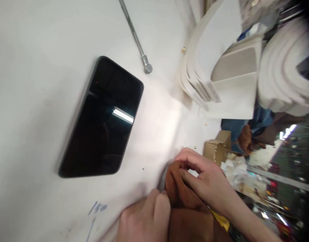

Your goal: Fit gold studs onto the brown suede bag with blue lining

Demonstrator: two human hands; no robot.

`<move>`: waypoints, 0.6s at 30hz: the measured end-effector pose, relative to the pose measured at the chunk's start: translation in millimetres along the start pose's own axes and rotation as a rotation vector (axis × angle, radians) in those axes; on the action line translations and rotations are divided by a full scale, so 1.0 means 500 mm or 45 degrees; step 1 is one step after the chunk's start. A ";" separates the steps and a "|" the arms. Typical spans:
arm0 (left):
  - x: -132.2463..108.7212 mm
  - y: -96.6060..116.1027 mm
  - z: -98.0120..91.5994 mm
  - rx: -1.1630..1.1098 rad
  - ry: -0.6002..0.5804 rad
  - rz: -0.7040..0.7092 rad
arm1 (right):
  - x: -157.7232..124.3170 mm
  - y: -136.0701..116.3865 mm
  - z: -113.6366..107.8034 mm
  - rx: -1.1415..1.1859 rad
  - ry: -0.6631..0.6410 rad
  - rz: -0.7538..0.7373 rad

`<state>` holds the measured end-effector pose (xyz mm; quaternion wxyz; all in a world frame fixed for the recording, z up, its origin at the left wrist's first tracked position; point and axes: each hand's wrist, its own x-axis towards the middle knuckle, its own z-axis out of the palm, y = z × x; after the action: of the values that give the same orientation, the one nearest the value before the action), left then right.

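At the lower part of the view, both hands are on a brown leather-like piece (191, 220), which has a folded, softer upper edge. My right hand (207, 178) pinches that edge between thumb and fingers. My left hand (145, 216), a little blurred, is closed on the piece's near side, its fingertips pressed together. What the piece is as a whole cannot be made out, since it runs out of view at the bottom. A black phone-like device (104, 121) lies flat on the white table (38, 101), up and left of the hands.
A metal rod with a knobbed end (138, 40) lies beyond the device. Stacked curved white pieces (209, 64) stand at the upper right. A small cardboard box (217, 146) sits near my right hand, with small gold studs (184, 50) scattered about. Blue handwriting (97, 207) marks the tabletop.
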<state>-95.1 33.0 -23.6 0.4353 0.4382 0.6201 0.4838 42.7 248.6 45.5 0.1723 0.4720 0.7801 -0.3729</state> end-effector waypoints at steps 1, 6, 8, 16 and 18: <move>-0.002 -0.003 0.005 -0.010 0.008 0.016 | -0.009 0.000 0.007 0.016 0.042 -0.031; -0.010 0.003 0.014 -0.018 0.122 0.093 | -0.056 0.020 0.050 0.116 0.298 -0.190; -0.014 0.014 0.008 -0.009 0.134 0.097 | -0.073 0.039 0.061 0.166 0.387 -0.220; -0.056 0.028 0.003 0.166 0.070 0.528 | -0.206 0.102 0.065 0.492 0.554 -0.354; -0.069 0.018 0.013 0.146 0.052 0.580 | -0.249 0.107 0.062 0.465 0.601 -0.399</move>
<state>-79.6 2.6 -11.6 0.2768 0.5808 0.5402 0.5424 147.8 164.5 79.8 -0.1601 0.4426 0.7819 -0.4088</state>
